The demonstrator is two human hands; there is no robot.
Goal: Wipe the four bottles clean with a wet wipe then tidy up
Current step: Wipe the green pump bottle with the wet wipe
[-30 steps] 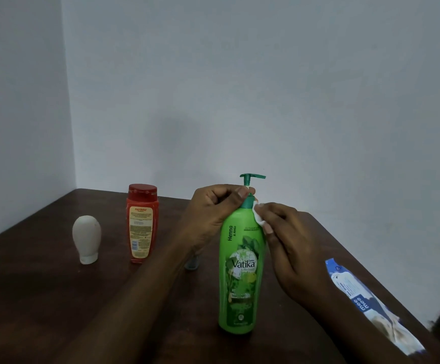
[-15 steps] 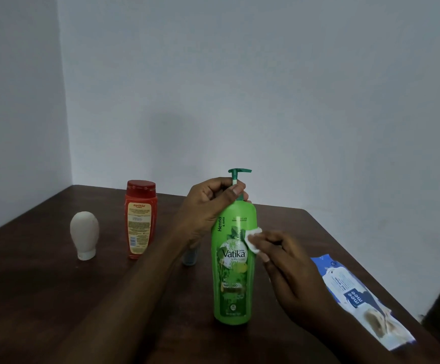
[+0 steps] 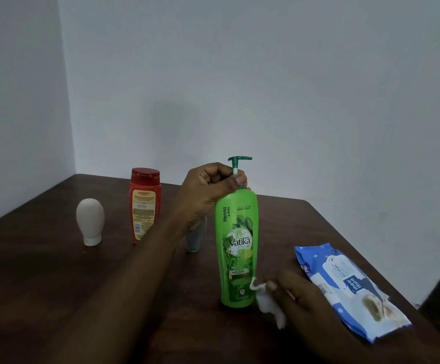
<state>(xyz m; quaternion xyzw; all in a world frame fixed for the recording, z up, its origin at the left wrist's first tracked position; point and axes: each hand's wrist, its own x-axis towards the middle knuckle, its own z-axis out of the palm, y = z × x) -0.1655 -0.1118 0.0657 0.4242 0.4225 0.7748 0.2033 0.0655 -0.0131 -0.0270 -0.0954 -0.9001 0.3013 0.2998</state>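
Well, I'm partway through the wiping, as I judge it. The tall green plastic pump bottle point(image 3: 237, 245) stands upright near the middle of the dark brown wooden table point(image 3: 43, 271). My left hand point(image 3: 209, 190) is curled around its neck just under the green pump head, steadying it. My right hand point(image 3: 296, 294) pinches the crumpled white wet wipe point(image 3: 265, 304) in its fingertips, as far as the blur lets me see. It holds the wipe against the bottle's lower right side, close to the base, so this pass looks to be at the bottom of the body.

That puts 1 of the 4 bottles in hand. The other 3 stand farther back and to the left: the red plastic bottle with a red cap point(image 3: 144, 206), the squat white bottle resting on its cap point(image 3: 90, 222) at far left, and a small grey bottle point(image 3: 195, 239) half hidden behind my left forearm. I cannot tell whether any of those 3 has been wiped.

Tidying is left to do. The blue and white soft pack of wipes point(image 3: 345, 287) lies flat near the right edge, just beside my right hand, and the used wipe needs a place.
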